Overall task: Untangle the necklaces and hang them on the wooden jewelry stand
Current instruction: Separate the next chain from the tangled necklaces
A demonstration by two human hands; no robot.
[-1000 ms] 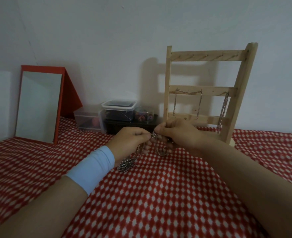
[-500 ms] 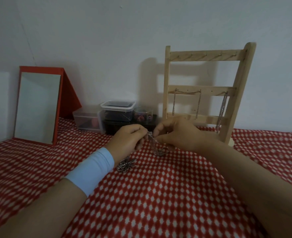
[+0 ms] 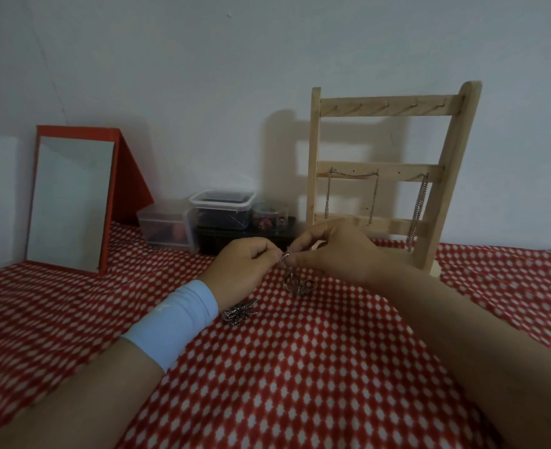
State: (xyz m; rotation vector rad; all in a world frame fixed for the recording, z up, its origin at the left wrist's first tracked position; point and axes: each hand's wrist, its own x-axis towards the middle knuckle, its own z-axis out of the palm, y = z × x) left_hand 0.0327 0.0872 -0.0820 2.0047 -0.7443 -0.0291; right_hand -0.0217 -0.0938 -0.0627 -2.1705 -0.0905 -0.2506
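My left hand (image 3: 246, 267) and my right hand (image 3: 334, 249) meet fingertip to fingertip, both pinching a short stretch of silver necklace chain (image 3: 285, 256) just above the cloth. Below the pinch the chain drops into a small tangled heap (image 3: 296, 285). A second silver tangle (image 3: 238, 314) lies on the cloth under my left wrist. Behind my right hand stands the wooden jewelry stand (image 3: 387, 170) with three peg rails. Its middle rail carries one hung chain (image 3: 351, 192) on the left and another hung chain (image 3: 418, 209) on the right.
A red-framed mirror (image 3: 70, 199) leans against the wall at the left. Clear plastic boxes (image 3: 220, 209) and a dark box sit by the wall left of the stand. Red and white patterned cloth (image 3: 300, 367) covers the surface.
The chain between my fingers has been drawn out from the heap, and both hands have shifted slightly. The tangle under my left wrist has stayed in place.
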